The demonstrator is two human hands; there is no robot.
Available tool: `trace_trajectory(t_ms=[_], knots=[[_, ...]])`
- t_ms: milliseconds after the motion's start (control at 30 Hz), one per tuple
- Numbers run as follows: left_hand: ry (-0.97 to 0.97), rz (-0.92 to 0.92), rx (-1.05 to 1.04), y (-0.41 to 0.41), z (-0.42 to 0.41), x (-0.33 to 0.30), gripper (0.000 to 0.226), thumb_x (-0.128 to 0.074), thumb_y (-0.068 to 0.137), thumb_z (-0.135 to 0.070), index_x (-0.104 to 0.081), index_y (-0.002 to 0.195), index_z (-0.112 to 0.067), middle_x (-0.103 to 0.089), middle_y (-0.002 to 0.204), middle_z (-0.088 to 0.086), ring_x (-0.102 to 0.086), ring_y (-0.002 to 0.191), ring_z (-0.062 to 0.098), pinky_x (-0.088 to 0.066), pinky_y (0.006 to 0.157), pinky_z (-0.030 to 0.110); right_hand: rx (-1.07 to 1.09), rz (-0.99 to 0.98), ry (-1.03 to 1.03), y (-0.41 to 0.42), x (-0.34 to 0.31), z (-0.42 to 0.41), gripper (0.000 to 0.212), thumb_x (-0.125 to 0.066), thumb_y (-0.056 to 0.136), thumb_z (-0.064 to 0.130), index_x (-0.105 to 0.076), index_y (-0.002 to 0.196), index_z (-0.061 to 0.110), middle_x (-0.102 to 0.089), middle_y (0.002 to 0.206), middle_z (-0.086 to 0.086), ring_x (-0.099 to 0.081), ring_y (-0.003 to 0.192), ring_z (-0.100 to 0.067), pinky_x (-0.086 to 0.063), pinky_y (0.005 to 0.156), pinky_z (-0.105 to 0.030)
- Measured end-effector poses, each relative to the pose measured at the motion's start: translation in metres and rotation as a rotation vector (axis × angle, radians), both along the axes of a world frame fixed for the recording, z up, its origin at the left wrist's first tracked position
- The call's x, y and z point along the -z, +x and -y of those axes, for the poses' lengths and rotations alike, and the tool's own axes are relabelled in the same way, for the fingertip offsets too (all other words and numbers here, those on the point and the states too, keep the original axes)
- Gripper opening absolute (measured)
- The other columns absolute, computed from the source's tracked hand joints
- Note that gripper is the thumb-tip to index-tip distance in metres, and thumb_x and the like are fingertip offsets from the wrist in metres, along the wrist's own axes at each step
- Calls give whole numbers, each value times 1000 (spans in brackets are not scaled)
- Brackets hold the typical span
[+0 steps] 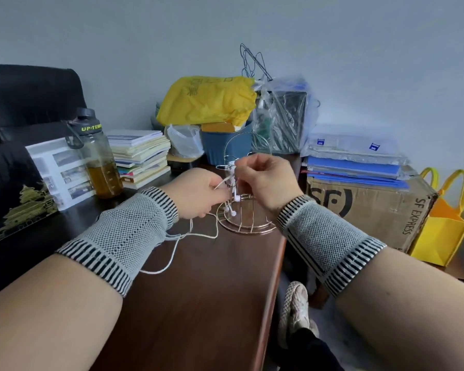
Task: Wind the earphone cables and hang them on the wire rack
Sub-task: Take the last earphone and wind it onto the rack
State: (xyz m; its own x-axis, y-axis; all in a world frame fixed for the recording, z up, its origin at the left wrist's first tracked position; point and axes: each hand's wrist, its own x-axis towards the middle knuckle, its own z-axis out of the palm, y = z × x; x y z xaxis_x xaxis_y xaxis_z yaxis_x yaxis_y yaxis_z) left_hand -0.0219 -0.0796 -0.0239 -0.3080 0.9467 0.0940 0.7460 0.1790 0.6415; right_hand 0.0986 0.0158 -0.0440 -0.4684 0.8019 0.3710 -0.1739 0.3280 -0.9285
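Note:
A copper-coloured wire rack (248, 226) with a round base and an arched top stands on the brown table (212, 303). White earphone cable (177, 247) trails loose across the table under my left wrist. My left hand (198, 192) pinches a strand of this cable just left of the rack. My right hand (263, 178) pinches a wound white bundle up at the rack's upper arms. Small white earbuds (232, 208) dangle between my two hands, in front of the rack's uprights.
A bottle of amber liquid (99, 162) and a stack of books (141, 158) stand at the left. A yellow bag, a blue bin and clear plastic bags crowd the back. A cardboard box (370, 207) with blue folders sits right of the table, beside a yellow tote.

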Motion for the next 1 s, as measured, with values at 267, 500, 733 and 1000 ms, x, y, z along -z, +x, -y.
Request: trace_trajectory(t_ms=[267, 500, 733, 1000], knots=[[146, 216, -127, 0, -25, -22, 21, -58, 95, -18, -69, 86, -3, -40, 51, -4, -30, 41, 9, -25, 39, 21, 173, 473, 285, -7, -36, -48, 19, -54, 88, 4, -67, 92, 17, -70, 96, -8, -69, 88, -28, -56, 84, -44], [71, -65, -166, 8, -55, -26, 43, -60, 95, -27, -55, 53, -17, -46, 50, -1, -40, 46, 14, -30, 46, 24, 76, 704, 399, -2, -47, -65, 43, -51, 87, -7, -62, 124, 11, -65, 123, -6, -65, 106, -22, -52, 95, -38], [80, -223, -124, 8, -56, -18, 41, -55, 97, -31, -62, 78, 5, -51, 66, 14, -40, 55, 20, -31, 49, 26, 198, 374, 397, 20, -22, -51, 14, -59, 87, 11, -67, 81, 21, -63, 69, 11, -65, 70, -15, -57, 78, -35], [178, -414, -168, 17, -47, 4, 34, -39, 103, -24, -66, 89, -8, -69, 79, 8, -58, 68, 24, -44, 62, 34, 269, 399, 491, 15, 19, -32, 30, -59, 87, 14, -63, 116, 22, -62, 76, 8, -56, 69, -11, -41, 73, -21]])
